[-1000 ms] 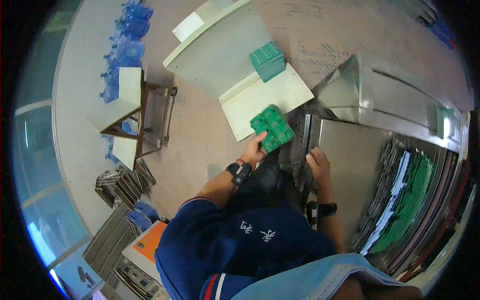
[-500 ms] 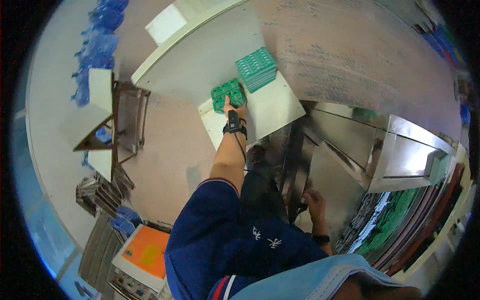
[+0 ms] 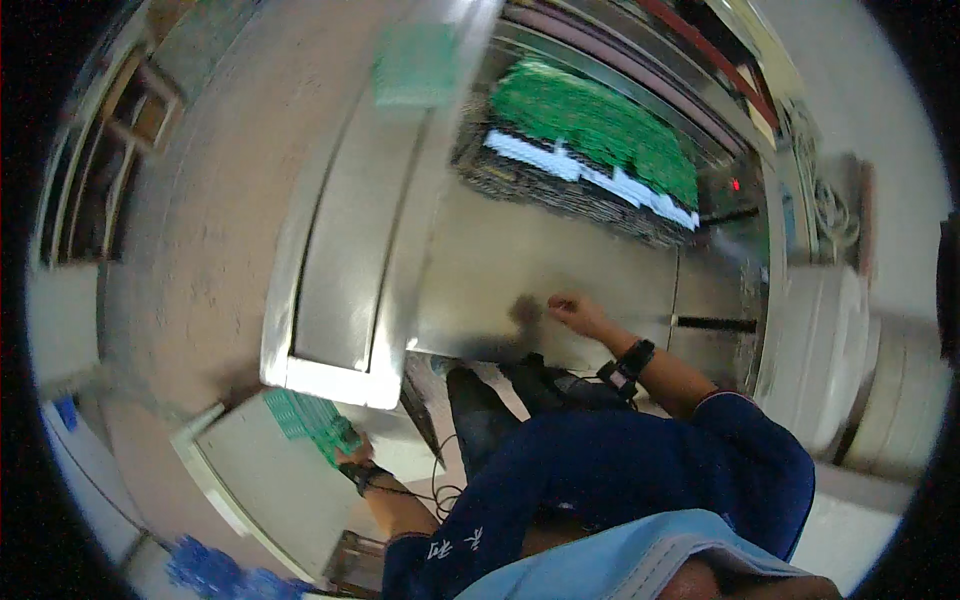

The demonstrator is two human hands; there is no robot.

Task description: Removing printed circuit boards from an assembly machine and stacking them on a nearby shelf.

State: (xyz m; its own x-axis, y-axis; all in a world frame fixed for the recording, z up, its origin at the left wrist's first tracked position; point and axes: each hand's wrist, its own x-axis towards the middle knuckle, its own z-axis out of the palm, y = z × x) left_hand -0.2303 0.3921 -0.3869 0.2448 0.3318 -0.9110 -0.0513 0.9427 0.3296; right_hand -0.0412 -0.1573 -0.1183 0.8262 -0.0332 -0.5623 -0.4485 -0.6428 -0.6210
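Note:
At the lower left, my left hand (image 3: 357,454) is closed on the near end of a batch of green circuit boards (image 3: 336,436). Its fingertips are partly hidden. Beside that batch, another stack of green boards (image 3: 288,412) lies on the white stand (image 3: 245,455). My right hand (image 3: 572,311) hovers over or rests on the shiny metal worktop (image 3: 480,270); which one I cannot tell. Its fingers are curled in, with nothing visible in them. A dark strap with a small device (image 3: 628,368) is round my right wrist.
Across the metal worktop stands a blurred row of green boards (image 3: 600,115), with white and dark ones in front. A pale green block (image 3: 415,65) sits by the worktop's far left. White round containers (image 3: 825,350) stand at right. A raised metal frame (image 3: 345,290) borders the left.
My view has swung to the right, bringing the metal worktop into the middle. My left hand stays at the green boards. My right hand now shows over the worktop.

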